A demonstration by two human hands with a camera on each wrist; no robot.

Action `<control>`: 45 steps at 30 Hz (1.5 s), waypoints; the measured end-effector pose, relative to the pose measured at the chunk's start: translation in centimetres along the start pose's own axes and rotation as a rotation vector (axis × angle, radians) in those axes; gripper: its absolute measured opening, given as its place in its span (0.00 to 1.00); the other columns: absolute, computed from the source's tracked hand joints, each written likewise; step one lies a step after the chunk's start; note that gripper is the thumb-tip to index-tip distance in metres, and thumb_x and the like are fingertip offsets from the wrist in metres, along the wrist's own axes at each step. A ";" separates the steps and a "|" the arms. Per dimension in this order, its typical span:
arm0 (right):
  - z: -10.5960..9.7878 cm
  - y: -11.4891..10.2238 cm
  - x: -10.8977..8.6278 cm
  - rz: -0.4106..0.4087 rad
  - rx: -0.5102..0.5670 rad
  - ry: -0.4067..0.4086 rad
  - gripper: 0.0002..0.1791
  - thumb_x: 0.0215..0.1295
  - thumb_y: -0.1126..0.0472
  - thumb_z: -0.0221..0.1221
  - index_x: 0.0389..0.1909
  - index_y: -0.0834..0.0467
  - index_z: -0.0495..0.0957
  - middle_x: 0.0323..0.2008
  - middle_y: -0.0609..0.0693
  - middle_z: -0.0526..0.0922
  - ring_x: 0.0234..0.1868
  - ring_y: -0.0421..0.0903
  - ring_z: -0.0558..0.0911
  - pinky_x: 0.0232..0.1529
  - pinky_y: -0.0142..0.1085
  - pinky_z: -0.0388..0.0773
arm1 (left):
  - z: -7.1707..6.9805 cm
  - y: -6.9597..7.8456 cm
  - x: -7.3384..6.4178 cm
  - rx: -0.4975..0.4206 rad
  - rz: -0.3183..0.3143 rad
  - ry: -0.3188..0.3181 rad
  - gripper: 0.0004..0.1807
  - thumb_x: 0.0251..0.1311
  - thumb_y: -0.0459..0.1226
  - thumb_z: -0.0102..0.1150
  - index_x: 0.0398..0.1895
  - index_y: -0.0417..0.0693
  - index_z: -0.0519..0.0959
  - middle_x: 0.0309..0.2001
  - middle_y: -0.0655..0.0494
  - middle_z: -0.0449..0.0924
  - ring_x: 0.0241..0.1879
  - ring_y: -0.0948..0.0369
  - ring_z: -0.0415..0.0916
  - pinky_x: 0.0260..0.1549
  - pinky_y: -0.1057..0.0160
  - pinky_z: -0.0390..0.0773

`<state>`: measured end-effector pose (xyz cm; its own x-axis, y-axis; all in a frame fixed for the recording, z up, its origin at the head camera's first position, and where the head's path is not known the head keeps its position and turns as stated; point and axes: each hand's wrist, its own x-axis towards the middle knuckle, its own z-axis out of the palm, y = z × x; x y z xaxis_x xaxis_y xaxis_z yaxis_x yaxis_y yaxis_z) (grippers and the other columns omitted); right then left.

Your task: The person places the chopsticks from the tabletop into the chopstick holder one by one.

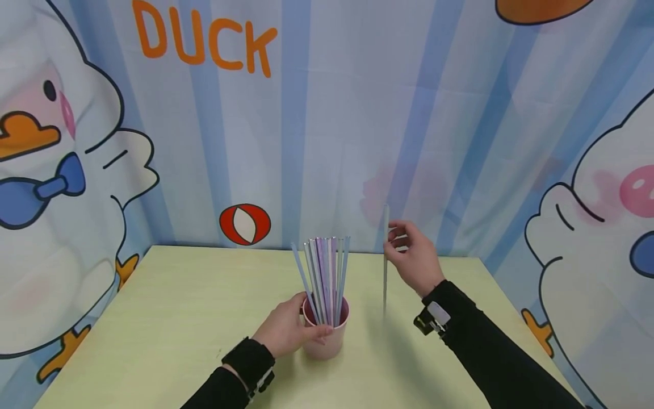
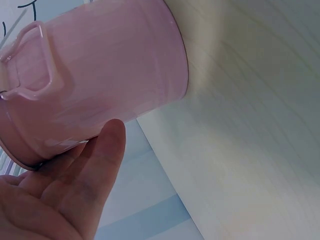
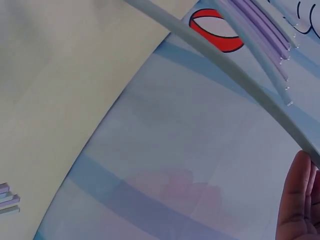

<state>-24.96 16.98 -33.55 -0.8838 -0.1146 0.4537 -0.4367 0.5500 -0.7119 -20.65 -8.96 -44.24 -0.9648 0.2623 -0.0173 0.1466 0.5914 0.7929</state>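
Note:
My left hand (image 1: 288, 329) grips a small pink bucket-shaped cup (image 1: 325, 346) standing upright on the table, thumb across its near side. A moulded lug shows on the cup's wall (image 2: 110, 65) in the left wrist view. Several straws (image 1: 327, 275), pale blue, purple and whitish, stand in the cup and fan out above its rim. To the right of the cup, my right hand (image 1: 415, 255) pinches one pale grey-blue straw (image 1: 385, 287), held nearly upright. In the right wrist view this straw (image 3: 220, 62) runs diagonally to the fingertips, apart from the bunch.
The pale yellow tabletop (image 1: 204, 295) ends at a striped blue-and-white curtain (image 1: 327, 142) with duck drawings. At the lower left of the right wrist view, several straw ends (image 3: 9, 200) appear over the table; my head view does not show them.

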 end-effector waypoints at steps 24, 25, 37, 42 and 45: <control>3.5 -5.2 0.4 0.014 0.193 0.080 0.21 0.67 0.72 0.55 0.60 0.72 0.68 0.45 0.65 0.76 0.44 0.56 0.78 0.42 0.37 0.76 | 0.1 0.0 0.0 0.007 -0.009 -0.001 0.52 0.39 0.64 0.69 0.68 0.50 0.67 0.59 0.51 0.77 0.55 0.51 0.74 0.57 0.39 0.71; 3.8 -4.7 0.5 0.017 0.196 0.081 0.21 0.66 0.72 0.55 0.59 0.71 0.68 0.45 0.65 0.76 0.44 0.55 0.78 0.42 0.38 0.77 | 0.1 0.0 0.1 0.008 -0.007 -0.001 0.52 0.39 0.64 0.69 0.68 0.50 0.67 0.59 0.51 0.77 0.55 0.51 0.74 0.57 0.39 0.71; 6.4 -0.6 0.4 0.053 0.178 0.053 0.20 0.64 0.69 0.59 0.57 0.66 0.71 0.41 0.57 0.78 0.41 0.50 0.80 0.42 0.45 0.80 | 0.1 -0.2 0.1 0.014 -0.002 -0.003 0.52 0.39 0.64 0.69 0.68 0.51 0.67 0.59 0.52 0.77 0.54 0.53 0.74 0.58 0.40 0.71; 7.0 0.0 -0.1 0.097 0.174 0.034 0.19 0.65 0.68 0.59 0.57 0.64 0.71 0.41 0.57 0.78 0.41 0.50 0.79 0.42 0.45 0.81 | 0.1 -0.1 0.2 0.004 -0.003 -0.005 0.52 0.39 0.64 0.69 0.69 0.51 0.66 0.59 0.52 0.77 0.55 0.52 0.74 0.58 0.39 0.71; 7.4 0.4 -0.5 0.125 0.172 0.022 0.20 0.65 0.67 0.59 0.57 0.64 0.71 0.42 0.57 0.78 0.41 0.50 0.79 0.42 0.45 0.81 | 0.1 -0.1 0.2 0.005 0.000 -0.006 0.52 0.40 0.64 0.69 0.69 0.51 0.66 0.59 0.51 0.77 0.54 0.52 0.74 0.57 0.39 0.72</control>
<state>-25.89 11.17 -38.01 -0.9299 -0.0352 0.3660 -0.3475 0.4095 -0.8435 -20.80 -8.95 -44.40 -0.9635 0.2670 -0.0208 0.1479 0.5951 0.7899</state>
